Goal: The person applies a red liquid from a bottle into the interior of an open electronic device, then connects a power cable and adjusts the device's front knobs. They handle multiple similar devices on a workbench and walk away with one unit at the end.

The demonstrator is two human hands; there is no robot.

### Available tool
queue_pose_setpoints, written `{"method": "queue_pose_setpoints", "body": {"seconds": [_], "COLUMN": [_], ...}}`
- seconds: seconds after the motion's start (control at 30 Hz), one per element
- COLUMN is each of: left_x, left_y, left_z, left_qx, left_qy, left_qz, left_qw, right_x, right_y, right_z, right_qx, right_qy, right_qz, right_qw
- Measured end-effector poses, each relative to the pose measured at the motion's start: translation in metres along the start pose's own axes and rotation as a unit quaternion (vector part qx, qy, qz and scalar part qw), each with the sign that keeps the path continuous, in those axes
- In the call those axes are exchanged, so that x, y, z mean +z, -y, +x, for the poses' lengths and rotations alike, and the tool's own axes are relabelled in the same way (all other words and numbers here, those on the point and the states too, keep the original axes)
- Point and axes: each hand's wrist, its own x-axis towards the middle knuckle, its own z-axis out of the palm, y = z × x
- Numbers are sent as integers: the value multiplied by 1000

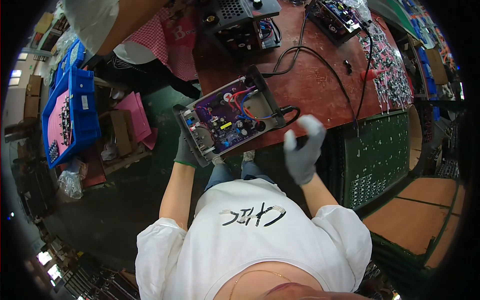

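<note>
Your left hand (186,151), in a grey glove, is clamped around the near left corner of an open electronics box (227,116), fingers wrapped under its grey metal edge. The box sits tilted at the near edge of the reddish-brown table (320,85), its left end jutting out past the table edge over the floor. Inside it you can see a purple circuit board (225,120) with small parts on it, and red and blue wires (241,100) looping across the right half. A black cable (320,60) runs from the box's right side and curves away across the table toward the far right. Your right hand (302,147), also gloved in grey, is raised in the air just right of the box, not touching it; fingers are spread loosely with thumb and forefinger curled toward each other, and it holds nothing that shows. Farther along the table stand two more open boxes, one black unit (245,20) at far centre and another unit (334,17) at far right. A heap of small wired parts (392,70) covers the table's right end. To the near right is a green rack (380,155). On the left sits a blue crate (70,117). Another person in a white sleeve (95,22) is at the far left.
</note>
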Motion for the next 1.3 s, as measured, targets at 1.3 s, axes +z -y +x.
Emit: {"method": "queue_pose_setpoints", "body": {"seconds": [1.3], "left_x": [-185], "left_y": [114], "left_z": [-429], "left_qx": [613], "left_qy": [-141], "left_qz": [9], "left_qw": [777], "right_x": [141], "right_y": [292], "right_z": [-156], "right_qx": [3], "right_qy": [639], "right_qz": [565], "right_qw": [522]}}
